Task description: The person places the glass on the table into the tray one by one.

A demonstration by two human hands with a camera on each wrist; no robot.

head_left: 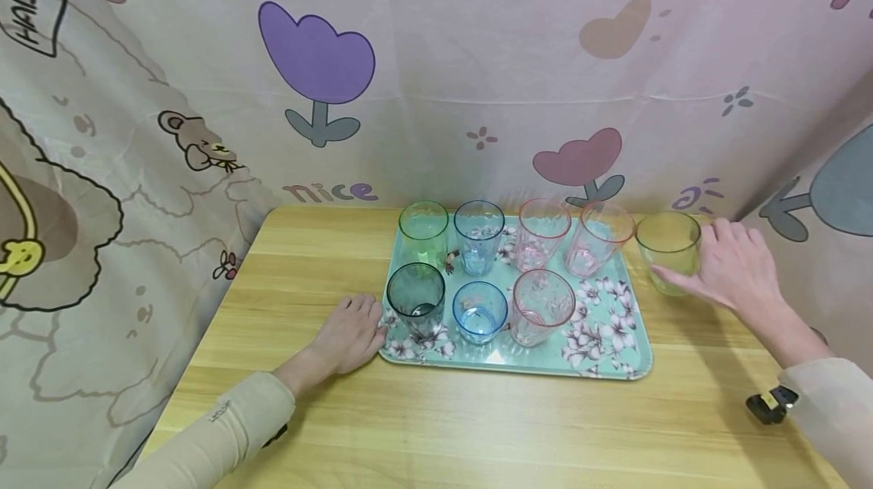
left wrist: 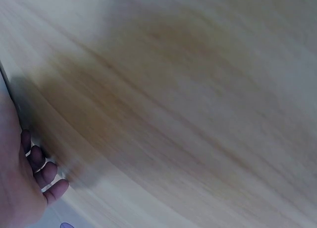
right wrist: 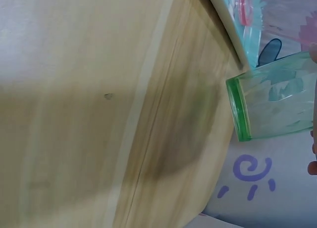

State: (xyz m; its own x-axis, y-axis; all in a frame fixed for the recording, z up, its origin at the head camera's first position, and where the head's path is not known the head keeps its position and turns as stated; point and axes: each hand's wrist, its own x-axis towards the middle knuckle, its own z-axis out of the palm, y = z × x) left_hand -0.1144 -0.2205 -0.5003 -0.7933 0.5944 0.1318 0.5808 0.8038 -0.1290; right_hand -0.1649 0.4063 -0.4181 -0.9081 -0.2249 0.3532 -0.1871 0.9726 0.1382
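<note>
A yellow-green drinking glass [head_left: 658,263] is gripped by my right hand [head_left: 742,265], thumb in front, just right of the tray. In the right wrist view this glass [right wrist: 277,101] looks green, its base close to the tabletop; whether it touches cannot be told. Only the edge of that hand [right wrist: 313,167] shows there. My left hand [head_left: 349,335] rests on the table at the tray's left edge, fingers loosely bent, holding nothing. The left wrist view shows the same hand [left wrist: 22,188] low at the left. A mint floral tray [head_left: 539,362] carries several clear coloured glasses.
On the tray's back row are a green glass [head_left: 424,235], a blue glass [head_left: 480,242] and two pink ones. Its front row has a dark grey glass [head_left: 416,299], a short blue glass [head_left: 480,315] and a pink glass [head_left: 539,311]. A patterned cloth [head_left: 436,57] hangs behind the wooden table [head_left: 409,428].
</note>
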